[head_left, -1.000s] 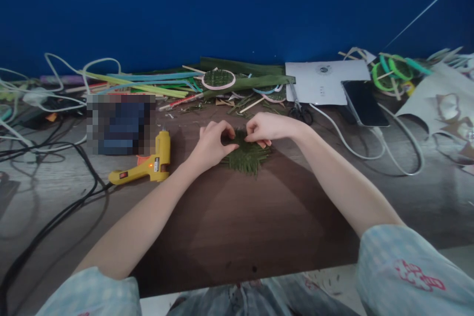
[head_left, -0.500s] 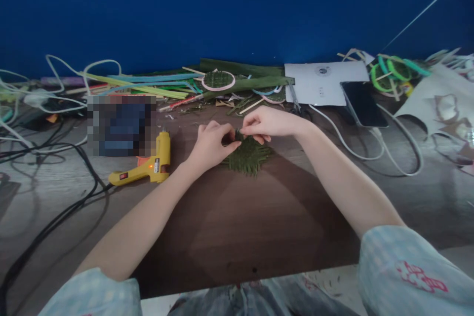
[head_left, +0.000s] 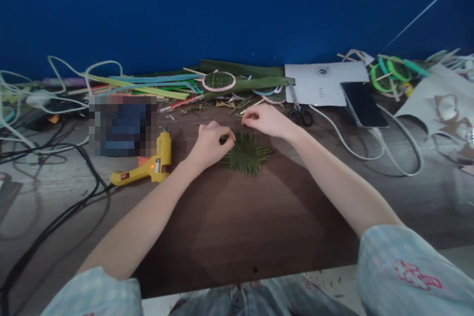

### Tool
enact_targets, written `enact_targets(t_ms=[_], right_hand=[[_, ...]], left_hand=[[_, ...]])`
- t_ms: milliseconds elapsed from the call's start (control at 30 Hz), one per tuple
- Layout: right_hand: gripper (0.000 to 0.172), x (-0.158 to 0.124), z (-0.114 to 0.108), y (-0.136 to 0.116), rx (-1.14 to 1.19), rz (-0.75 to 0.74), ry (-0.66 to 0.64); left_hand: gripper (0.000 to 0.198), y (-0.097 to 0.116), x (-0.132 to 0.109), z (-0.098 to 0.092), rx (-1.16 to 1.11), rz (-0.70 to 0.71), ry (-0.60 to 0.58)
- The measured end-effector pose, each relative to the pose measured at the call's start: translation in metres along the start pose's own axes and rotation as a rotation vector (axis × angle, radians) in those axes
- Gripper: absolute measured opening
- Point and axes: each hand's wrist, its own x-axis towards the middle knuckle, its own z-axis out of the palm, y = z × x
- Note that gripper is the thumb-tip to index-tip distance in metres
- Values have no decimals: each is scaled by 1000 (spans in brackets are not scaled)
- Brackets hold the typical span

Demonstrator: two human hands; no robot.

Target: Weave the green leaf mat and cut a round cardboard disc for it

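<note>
A small woven mat of green leaf strips (head_left: 249, 155) lies on the brown table, its strip ends sticking out loose along the sides. My left hand (head_left: 215, 143) is closed in a pinch at the mat's upper left corner, thumb and forefinger together on its edge. My right hand (head_left: 265, 119) hovers just beyond the mat's far edge, apart from it. Its thumb and forefinger are pressed together; whatever may be between them is too small to make out.
A yellow glue gun (head_left: 157, 164) with its light on lies at the left, near black cables (head_left: 79, 202). Scissors (head_left: 299, 112), a white paper sheet (head_left: 322, 84) and a phone (head_left: 365, 103) are behind at the right. A pink-rimmed woven round (head_left: 218, 81) lies among leaves and coloured strips.
My right hand has drawn away from the mat's top edge, slightly up and left at the wrist. The left hand has shifted a little left, leaving more of the mat showing.
</note>
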Motion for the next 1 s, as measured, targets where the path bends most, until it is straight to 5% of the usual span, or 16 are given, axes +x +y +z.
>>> enact_targets(t_ms=[1000], right_hand=[[7, 7, 24, 6, 214, -165, 42]], left_hand=[[16, -5, 4, -1, -68, -42, -33]])
